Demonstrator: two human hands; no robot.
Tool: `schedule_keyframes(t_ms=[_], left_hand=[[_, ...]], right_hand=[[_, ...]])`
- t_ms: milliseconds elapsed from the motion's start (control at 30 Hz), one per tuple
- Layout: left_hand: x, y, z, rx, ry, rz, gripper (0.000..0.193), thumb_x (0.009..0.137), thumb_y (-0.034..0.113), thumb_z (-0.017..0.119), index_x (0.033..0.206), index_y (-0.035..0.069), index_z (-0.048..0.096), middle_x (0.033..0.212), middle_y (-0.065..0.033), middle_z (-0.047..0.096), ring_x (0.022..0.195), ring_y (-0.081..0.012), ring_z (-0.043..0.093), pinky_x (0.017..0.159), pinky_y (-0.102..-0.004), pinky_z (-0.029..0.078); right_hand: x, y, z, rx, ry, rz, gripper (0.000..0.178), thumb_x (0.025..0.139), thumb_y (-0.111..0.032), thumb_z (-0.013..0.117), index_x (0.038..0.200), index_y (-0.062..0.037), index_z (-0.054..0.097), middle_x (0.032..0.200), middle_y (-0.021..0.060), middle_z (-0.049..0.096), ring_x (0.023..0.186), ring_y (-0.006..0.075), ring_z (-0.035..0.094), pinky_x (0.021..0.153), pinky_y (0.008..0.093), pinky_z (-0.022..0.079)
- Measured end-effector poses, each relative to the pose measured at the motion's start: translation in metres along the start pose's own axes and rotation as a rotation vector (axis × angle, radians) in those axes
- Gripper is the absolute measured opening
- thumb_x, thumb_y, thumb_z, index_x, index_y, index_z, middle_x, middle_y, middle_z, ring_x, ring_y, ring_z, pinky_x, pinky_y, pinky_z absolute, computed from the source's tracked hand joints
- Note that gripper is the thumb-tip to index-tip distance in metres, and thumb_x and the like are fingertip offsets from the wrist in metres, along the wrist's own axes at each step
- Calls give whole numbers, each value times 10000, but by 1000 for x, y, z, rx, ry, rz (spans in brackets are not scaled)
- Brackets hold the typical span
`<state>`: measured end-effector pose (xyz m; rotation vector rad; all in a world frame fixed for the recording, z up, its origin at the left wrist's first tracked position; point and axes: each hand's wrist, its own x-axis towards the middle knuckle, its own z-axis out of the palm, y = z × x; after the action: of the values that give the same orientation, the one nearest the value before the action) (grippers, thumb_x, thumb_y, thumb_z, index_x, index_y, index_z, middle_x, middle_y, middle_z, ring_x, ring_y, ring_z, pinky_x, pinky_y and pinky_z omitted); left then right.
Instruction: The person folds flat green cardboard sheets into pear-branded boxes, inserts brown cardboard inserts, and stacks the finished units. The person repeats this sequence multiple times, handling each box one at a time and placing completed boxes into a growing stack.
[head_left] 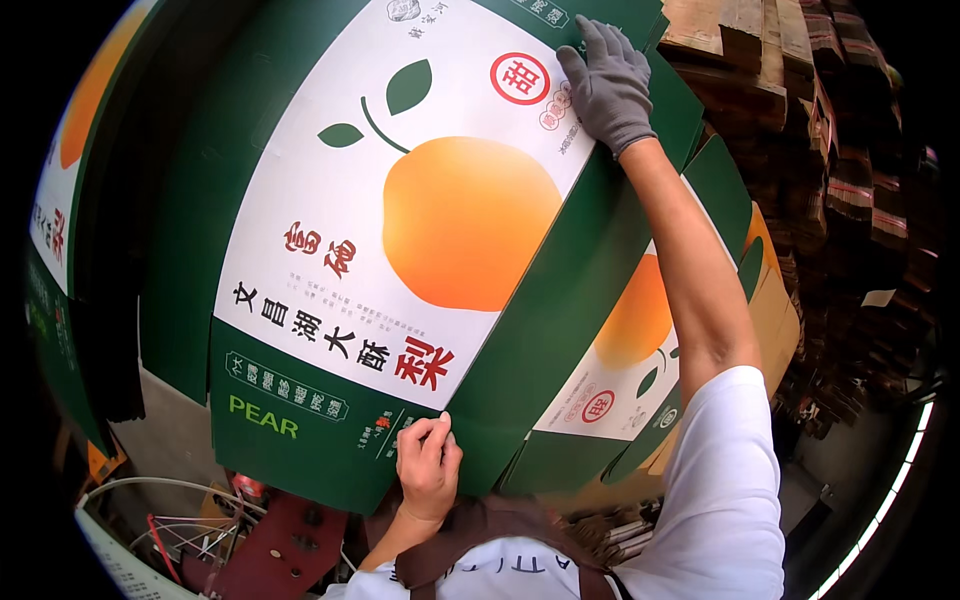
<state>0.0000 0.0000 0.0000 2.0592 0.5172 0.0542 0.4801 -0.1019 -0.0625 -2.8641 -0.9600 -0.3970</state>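
A large unfolded cardboard carton [320,210] fills the middle, dark green with a white panel showing a yellow-orange pear and green leaves. Toward its lower edge, my bare left hand [430,465] has its fingers bent and closed on the cardboard beside a crease. My right hand [608,88], in a grey glove, lies flat with fingers apart on the carton's far right part. Under my right arm, another green-and-white printed panel [620,325] shows a second pear, turned the other way. Whether this panel belongs to the same sheet, I cannot tell.
More printed green cardboard [100,190] stands at the far left. Stacks of flat brown cardboard [850,190] rise at the back right. Near the lower left are a dark red machine part [275,550] and a curved metal wire frame [165,482].
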Motion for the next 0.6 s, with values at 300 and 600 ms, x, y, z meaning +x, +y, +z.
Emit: schedule_keyframes(t_ms=[300, 600], left_hand=[[0, -5, 6, -107, 35, 73, 379, 762, -95, 665, 1133, -22, 634, 982, -129, 574, 845, -291, 570, 737, -374, 492], [16, -14, -15, -145, -40, 97, 257, 843, 4, 609, 1097, -27, 630, 1028, -163, 600, 952, -328, 598, 820, -397, 501]], right_hand=[[-80, -78, -31, 12, 23, 28, 679, 937, -590, 446, 1467, -172, 373, 1499, 124, 404, 1418, 341, 323, 1124, 621, 146], [-174, -217, -72, 116, -128, -26, 690, 900, -558, 521, 1459, -174, 393, 1511, 107, 382, 1427, 301, 306, 1138, 628, 98]])
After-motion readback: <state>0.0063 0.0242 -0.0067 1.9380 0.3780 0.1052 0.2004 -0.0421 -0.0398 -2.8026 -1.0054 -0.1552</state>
